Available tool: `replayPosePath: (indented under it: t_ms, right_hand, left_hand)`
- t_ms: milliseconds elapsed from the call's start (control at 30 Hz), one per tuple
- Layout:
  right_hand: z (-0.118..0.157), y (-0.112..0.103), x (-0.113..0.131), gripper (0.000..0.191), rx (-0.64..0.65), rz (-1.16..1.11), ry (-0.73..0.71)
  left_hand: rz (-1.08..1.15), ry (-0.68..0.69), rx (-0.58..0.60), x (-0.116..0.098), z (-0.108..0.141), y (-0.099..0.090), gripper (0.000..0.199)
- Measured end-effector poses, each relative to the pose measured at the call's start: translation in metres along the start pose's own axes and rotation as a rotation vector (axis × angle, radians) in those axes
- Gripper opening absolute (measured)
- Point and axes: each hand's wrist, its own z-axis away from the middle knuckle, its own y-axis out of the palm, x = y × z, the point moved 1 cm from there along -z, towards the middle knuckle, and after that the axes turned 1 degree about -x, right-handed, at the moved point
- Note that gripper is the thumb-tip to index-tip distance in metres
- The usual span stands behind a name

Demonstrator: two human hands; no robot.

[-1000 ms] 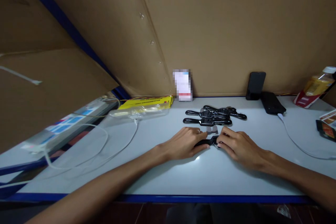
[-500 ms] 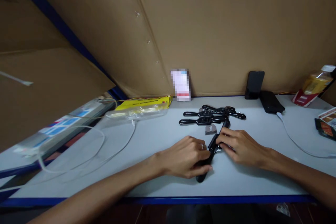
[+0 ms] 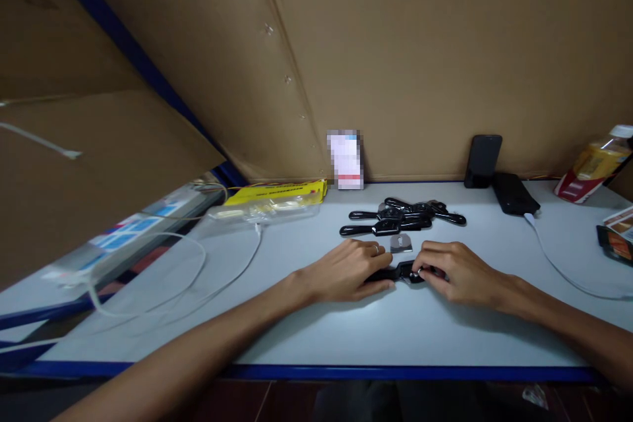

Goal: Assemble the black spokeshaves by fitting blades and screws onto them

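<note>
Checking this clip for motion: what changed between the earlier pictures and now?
The black spokeshave swung to a steep slant, then back nearly crosswise; the left hand dipped nearer the person and returned. The pile's front spokeshave shifted slightly left. Both hands stayed on the first; the upright phones stayed put.

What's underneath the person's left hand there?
Part of a black two-handled tool runs under the left hand; its middle shows to the right of the fingers. The handle's far end and the palm's contact with the tabletop are covered.
</note>
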Motion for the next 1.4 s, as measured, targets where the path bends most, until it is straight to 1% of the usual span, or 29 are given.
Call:
replayPosePath:
  t_ms: [67, 133, 233, 367, 533, 633, 833, 900, 967, 1033, 1133, 1167, 1233, 1333, 1400]
  right_hand:
    - [-0.001, 0.000, -0.002, 0.022, -0.010, 0.000, -0.001]
    - [0.000, 0.000, -0.001, 0.024, -0.015, 0.005, -0.026]
    - [0.001, 0.002, 0.002, 0.027, 0.013, 0.024, -0.059]
    - [0.002, 0.004, 0.007, 0.030, 0.042, 0.035, -0.085]
    - [0.003, 0.005, 0.010, 0.024, 0.017, 0.058, -0.052]
    - [0.004, 0.004, 0.014, 0.021, 0.032, 0.105, -0.050]
    - [0.003, 0.004, 0.016, 0.020, 0.041, 0.185, -0.051]
    - [0.003, 0.004, 0.013, 0.021, 0.027, 0.182, -0.039]
    - [0.002, 0.004, 0.009, 0.021, 0.010, 0.174, -0.019]
    - [0.002, 0.002, 0.008, 0.019, 0.007, 0.169, -0.005]
    - [0.002, 0.000, 0.008, 0.014, 0.033, 0.180, 0.000]
    - [0.002, -0.001, 0.009, 0.014, 0.041, 0.187, 0.002]
    - [0.001, -0.002, 0.010, 0.012, 0.041, 0.199, 0.007]
    - [0.001, -0.002, 0.009, 0.012, 0.016, 0.225, -0.026]
    - [0.001, -0.001, 0.007, 0.015, -0.009, 0.237, -0.066]
  left_hand:
    - [0.003, -0.002, -0.012, -0.002, 0.000, 0.001, 0.037]
    - [-0.007, -0.012, -0.015, -0.004, 0.000, 0.002, 0.035]
    - [-0.021, -0.032, -0.009, -0.005, -0.001, 0.002, 0.031]
    - [0.027, -0.039, 0.010, -0.005, -0.001, 0.001, 0.034]
    - [0.110, -0.046, 0.000, -0.005, 0.000, 0.003, 0.035]
    - [0.142, -0.041, -0.008, -0.006, 0.000, 0.004, 0.034]
    - [0.094, -0.031, -0.005, -0.005, 0.001, 0.003, 0.035]
    - [0.077, -0.005, 0.011, -0.007, 0.002, 0.002, 0.037]
    - [0.107, 0.041, 0.026, -0.013, 0.004, 0.000, 0.042]
    - [0.193, 0.118, 0.031, -0.023, 0.006, -0.001, 0.045]
    - [0.308, 0.254, 0.025, -0.037, 0.008, -0.001, 0.043]
    - [0.304, 0.274, 0.010, -0.039, 0.009, -0.001, 0.041]
    - [0.228, 0.262, -0.056, -0.037, 0.008, -0.001, 0.038]
    - [0.022, 0.162, -0.213, -0.021, 0.005, 0.000, 0.032]
    - [-0.067, 0.110, -0.262, -0.010, 0.003, 0.001, 0.036]
